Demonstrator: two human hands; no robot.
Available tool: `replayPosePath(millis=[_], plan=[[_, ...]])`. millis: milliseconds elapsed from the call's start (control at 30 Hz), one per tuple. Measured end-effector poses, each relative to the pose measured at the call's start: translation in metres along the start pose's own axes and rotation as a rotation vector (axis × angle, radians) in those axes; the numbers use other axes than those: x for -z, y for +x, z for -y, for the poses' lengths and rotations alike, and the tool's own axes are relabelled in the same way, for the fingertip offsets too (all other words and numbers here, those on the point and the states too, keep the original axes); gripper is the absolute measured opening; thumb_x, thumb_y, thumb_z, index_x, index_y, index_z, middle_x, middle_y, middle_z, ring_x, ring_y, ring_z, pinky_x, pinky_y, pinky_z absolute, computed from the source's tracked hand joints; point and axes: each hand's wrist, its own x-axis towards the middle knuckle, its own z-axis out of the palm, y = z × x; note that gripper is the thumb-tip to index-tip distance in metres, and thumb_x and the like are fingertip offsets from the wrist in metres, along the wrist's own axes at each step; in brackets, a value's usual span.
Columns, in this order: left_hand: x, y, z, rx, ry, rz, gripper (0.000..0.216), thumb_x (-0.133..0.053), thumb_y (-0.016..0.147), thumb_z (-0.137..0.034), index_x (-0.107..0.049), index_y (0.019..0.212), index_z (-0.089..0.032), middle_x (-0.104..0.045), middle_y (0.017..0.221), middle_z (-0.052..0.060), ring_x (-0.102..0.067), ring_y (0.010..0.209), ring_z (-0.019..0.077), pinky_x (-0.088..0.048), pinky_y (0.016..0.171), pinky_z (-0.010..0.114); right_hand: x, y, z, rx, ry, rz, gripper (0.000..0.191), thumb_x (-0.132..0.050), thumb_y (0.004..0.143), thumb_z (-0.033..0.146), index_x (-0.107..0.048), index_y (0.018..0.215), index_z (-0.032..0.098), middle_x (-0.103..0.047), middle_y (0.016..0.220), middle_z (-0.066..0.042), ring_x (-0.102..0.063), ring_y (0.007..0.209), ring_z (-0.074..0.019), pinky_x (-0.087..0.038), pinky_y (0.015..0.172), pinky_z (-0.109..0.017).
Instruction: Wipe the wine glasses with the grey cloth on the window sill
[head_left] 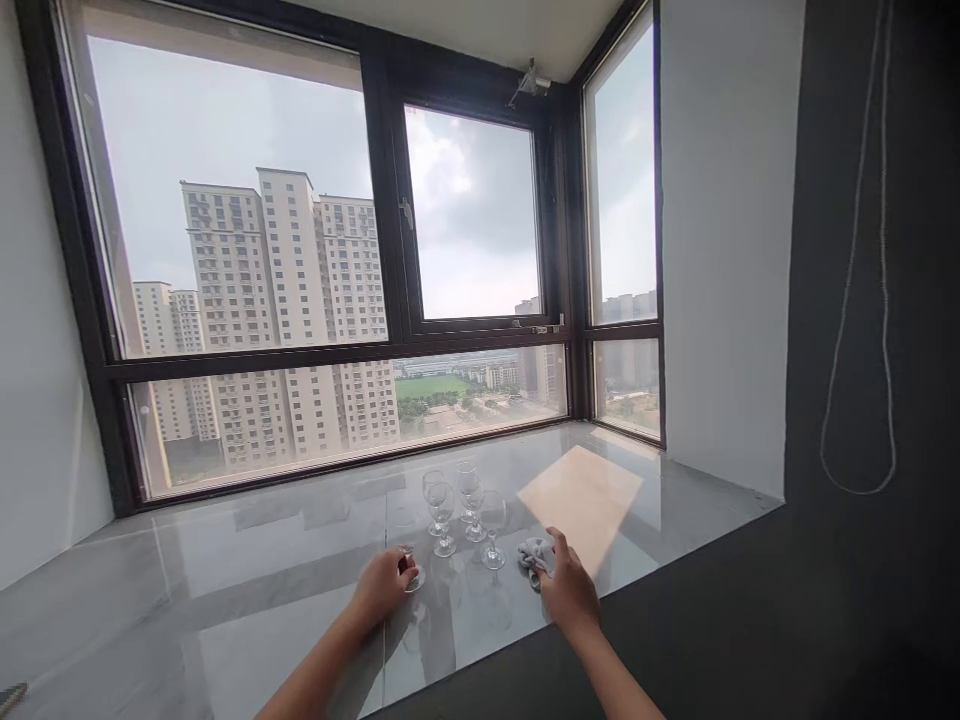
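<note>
My left hand (381, 588) is closed around a clear stemmed glass (415, 580). Its round foot shows beside my fingertips, and the hand hides most of the rest. My right hand (571, 592) has its thumb at a crumpled grey cloth (533, 557) lying on the sill, with the index finger lifted above it; the other fingers are mostly hidden. Between my hands several clear stemmed glasses stand upright in a group, among them a front right one (493, 532) and a front left one (444, 518).
The glossy grey sill (277, 590) runs below a dark-framed window (480, 340). Its front edge drops off near my right wrist. A white wall (720, 250) rises at the right, and a looped cord (885, 340) hangs beyond it.
</note>
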Motion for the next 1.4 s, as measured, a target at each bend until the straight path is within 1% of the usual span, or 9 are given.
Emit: replayPosePath(millis=[200, 300, 467, 633, 833, 1033, 1233, 1333, 1400], plan=[[0.095, -0.012, 0.108, 0.358, 0.162, -0.197, 0.013, -0.056, 0.084, -0.029, -0.059, 0.073, -0.023, -0.072, 0.081, 0.005, -0.067, 0.082, 0.0219, -0.041, 0.072, 0.027, -0.005, 0.001, -0.003, 0.011, -0.031, -0.012, 0.051, -0.05, 0.092, 0.024, -0.04, 0.142, 0.023, -0.068, 0.125, -0.012, -0.067, 0.113, -0.027, -0.049, 0.079, -0.032], [0.117, -0.019, 0.139, 0.452, 0.164, -0.259, 0.02, -0.055, 0.084, -0.031, -0.054, 0.065, -0.024, -0.069, 0.071, 0.002, -0.066, 0.074, 0.0206, -0.04, 0.065, 0.026, -0.007, 0.001, -0.005, 0.012, -0.045, -0.011, 0.051, -0.049, 0.092, 0.025, -0.04, 0.143, 0.022, -0.068, 0.125, -0.013, -0.067, 0.114, -0.027, -0.049, 0.081, -0.033], [0.114, -0.023, 0.155, 0.445, 0.118, -0.311, 0.02, -0.055, 0.084, -0.03, -0.055, 0.065, -0.024, -0.065, 0.066, 0.0, -0.064, 0.069, 0.0182, -0.038, 0.06, 0.024, -0.006, 0.008, -0.007, 0.02, -0.108, 0.009, 0.05, -0.051, 0.093, 0.026, -0.043, 0.142, 0.02, -0.071, 0.119, -0.013, -0.07, 0.106, -0.0268, -0.049, 0.079, -0.032], [0.108, -0.023, 0.158, 0.383, 0.04, -0.328, 0.014, -0.054, 0.083, -0.021, -0.067, 0.09, -0.023, -0.072, 0.081, -0.001, -0.068, 0.079, 0.0155, -0.043, 0.068, 0.02, -0.007, 0.024, -0.009, -0.022, -0.033, 0.062, 0.047, -0.057, 0.089, 0.023, -0.049, 0.135, 0.017, -0.072, 0.118, -0.014, -0.071, 0.104, -0.0257, -0.048, 0.082, -0.03], [0.108, -0.027, 0.157, 0.432, -0.004, -0.384, 0.016, -0.056, 0.082, -0.02, -0.065, 0.095, -0.022, -0.073, 0.083, -0.001, -0.069, 0.079, 0.0159, -0.044, 0.068, 0.021, -0.012, 0.022, -0.01, 0.044, -0.077, 0.016, 0.045, -0.053, 0.091, 0.024, -0.049, 0.135, 0.018, -0.07, 0.115, -0.013, -0.07, 0.107, -0.026, -0.049, 0.083, -0.03], [0.092, -0.042, 0.13, 0.53, 0.068, -0.479, 0.015, -0.046, 0.089, -0.024, -0.055, 0.076, -0.025, -0.067, 0.071, 0.001, -0.061, 0.068, 0.0194, -0.036, 0.061, 0.026, -0.011, 0.02, -0.009, 0.024, -0.076, 0.046, 0.046, -0.049, 0.092, 0.022, -0.046, 0.138, 0.019, -0.067, 0.118, -0.013, -0.069, 0.109, -0.0271, -0.049, 0.079, -0.031], [0.035, -0.029, 0.038, 0.078, 0.092, -0.207, 0.016, -0.05, 0.085, -0.02, -0.064, 0.079, -0.022, -0.071, 0.084, 0.005, -0.064, 0.081, 0.019, -0.043, 0.073, 0.028, -0.01, 0.019, -0.005, 0.018, -0.044, 0.013, 0.048, -0.051, 0.091, 0.021, -0.045, 0.138, 0.019, -0.067, 0.117, -0.013, -0.068, 0.11, -0.0262, -0.048, 0.082, -0.031], [0.004, -0.015, -0.015, -0.116, 0.051, -0.043, 0.027, -0.056, 0.081, -0.021, -0.074, 0.102, -0.022, -0.069, 0.12, 0.009, -0.064, 0.107, 0.0213, -0.047, 0.094, 0.031, -0.009, 0.018, -0.004, 0.003, -0.035, 0.003, 0.048, -0.052, 0.091, 0.021, -0.045, 0.138, 0.021, -0.068, 0.117, -0.012, -0.068, 0.111, -0.0252, -0.048, 0.082, -0.03], [-0.012, -0.005, -0.041, -0.159, 0.091, 0.006, 0.04, -0.061, 0.079, -0.025, -0.075, 0.116, -0.025, -0.056, 0.147, 0.009, -0.053, 0.131, 0.0273, -0.039, 0.112, 0.039, -0.008, 0.018, -0.004, 0.002, -0.026, -0.005, 0.046, -0.053, 0.091, 0.021, -0.046, 0.137, 0.022, -0.068, 0.116, -0.011, -0.068, 0.11, -0.0248, -0.048, 0.082, -0.03]])
